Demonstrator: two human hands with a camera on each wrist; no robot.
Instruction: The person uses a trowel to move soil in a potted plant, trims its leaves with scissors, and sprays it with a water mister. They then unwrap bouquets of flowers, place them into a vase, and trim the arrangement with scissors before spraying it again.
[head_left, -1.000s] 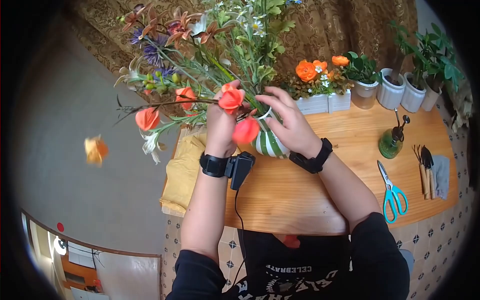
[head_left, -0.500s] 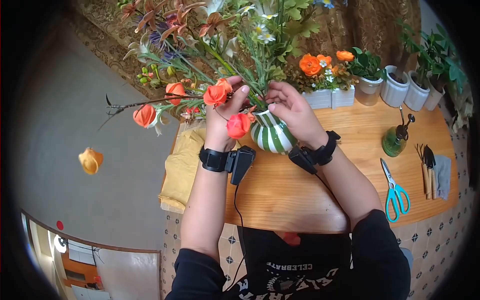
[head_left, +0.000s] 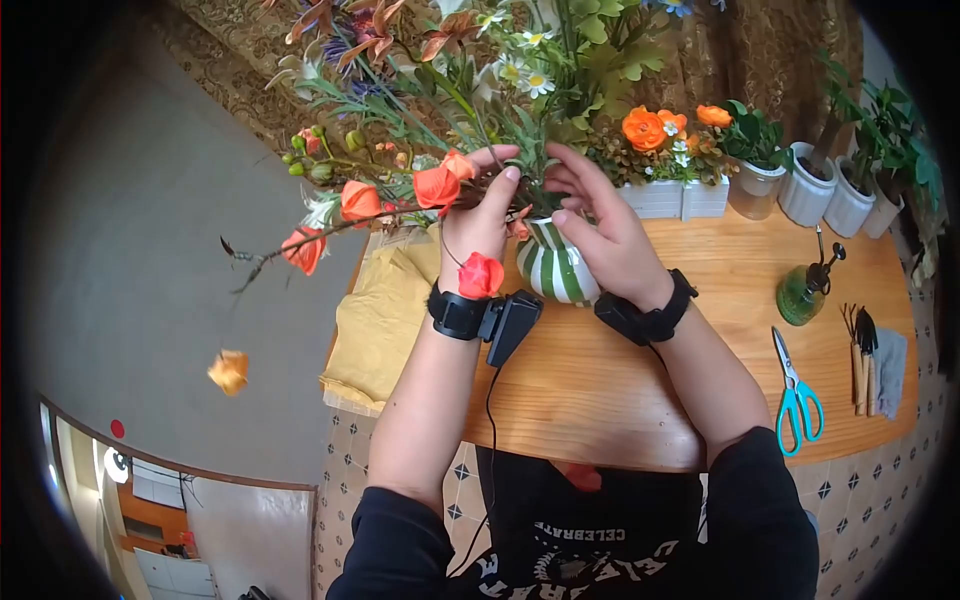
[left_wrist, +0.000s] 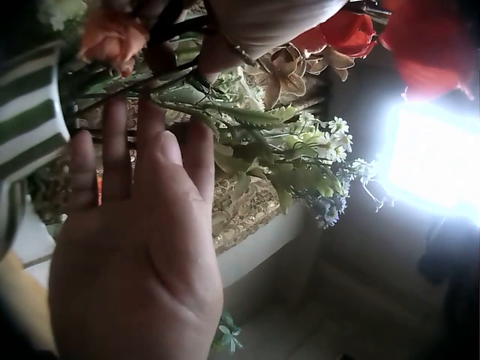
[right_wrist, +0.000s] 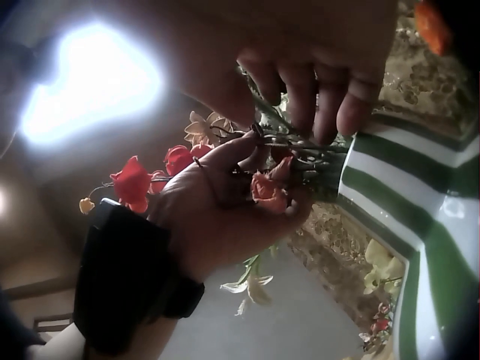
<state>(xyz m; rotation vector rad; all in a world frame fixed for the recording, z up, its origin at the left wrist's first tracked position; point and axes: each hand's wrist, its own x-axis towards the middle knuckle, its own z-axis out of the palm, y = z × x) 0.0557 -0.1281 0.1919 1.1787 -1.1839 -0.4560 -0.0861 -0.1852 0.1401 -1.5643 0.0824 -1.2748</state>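
Note:
A green-and-white striped vase point(head_left: 560, 272) on the wooden table holds a large bunch of flowers. My left hand point(head_left: 475, 225) is at its mouth, thumb raised, pinching a dark stem between thumb and fingers, as the right wrist view shows. Along this branch are orange roses point(head_left: 437, 187), and a red-pink rose point(head_left: 481, 275) hangs before the wrist. My right hand point(head_left: 610, 235) cups the other side of the stems, thumb near the vase rim. In the left wrist view the right hand point(left_wrist: 150, 255) has fairly straight fingers reaching behind the stems. Leaves partly hide both hands' fingertips.
Scissors point(head_left: 795, 400), a green spray bottle point(head_left: 803, 293) and small garden tools point(head_left: 862, 365) lie or stand at the right. A white planter point(head_left: 675, 198) and potted plants point(head_left: 807, 190) line the back. Yellow paper point(head_left: 385, 310) covers the left side; a yellow flower point(head_left: 229, 372) hangs beyond it.
My right hand has moved from the vase rim to closer around the stems. The rose branch has shifted, its red-pink rose now over the left wrist. The head view has shifted slightly.

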